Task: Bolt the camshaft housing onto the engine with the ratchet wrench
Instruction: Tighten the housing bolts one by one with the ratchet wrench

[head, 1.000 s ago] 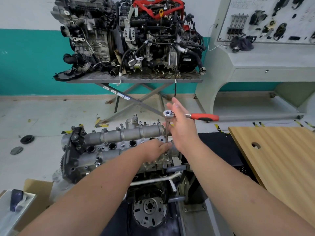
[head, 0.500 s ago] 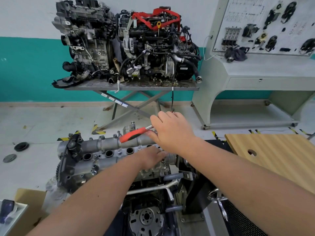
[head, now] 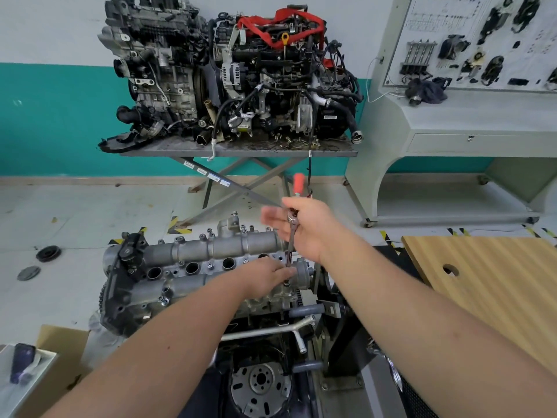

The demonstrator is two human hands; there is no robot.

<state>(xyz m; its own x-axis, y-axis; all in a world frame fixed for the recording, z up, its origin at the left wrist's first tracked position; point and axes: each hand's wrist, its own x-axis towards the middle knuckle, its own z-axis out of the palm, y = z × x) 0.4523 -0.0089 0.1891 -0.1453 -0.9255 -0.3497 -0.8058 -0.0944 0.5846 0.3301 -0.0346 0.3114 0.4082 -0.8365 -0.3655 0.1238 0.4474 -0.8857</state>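
The grey camshaft housing (head: 199, 260) lies on top of the engine (head: 259, 381) in front of me, with several round holes and bolt heads along it. My right hand (head: 307, 227) grips the ratchet wrench (head: 297, 184) at its head; the red handle points away from me. A long extension (head: 290, 245) runs down from the head to a bolt at the housing's right end. My left hand (head: 268, 277) rests on the housing there, fingers pinched around the foot of the extension.
A wooden board with a hole (head: 482, 285) lies to the right. Behind stand two engines on a scissor table (head: 238, 149) and a grey display bench (head: 470, 122). A cardboard box (head: 57, 360) and a phone (head: 21, 360) sit at lower left. Round discs (head: 48, 254) lie on the floor.
My right hand has swung the ratchet handle around: it pointed right, then left over the housing, and now points away from me. My left hand stayed at the extension's foot.
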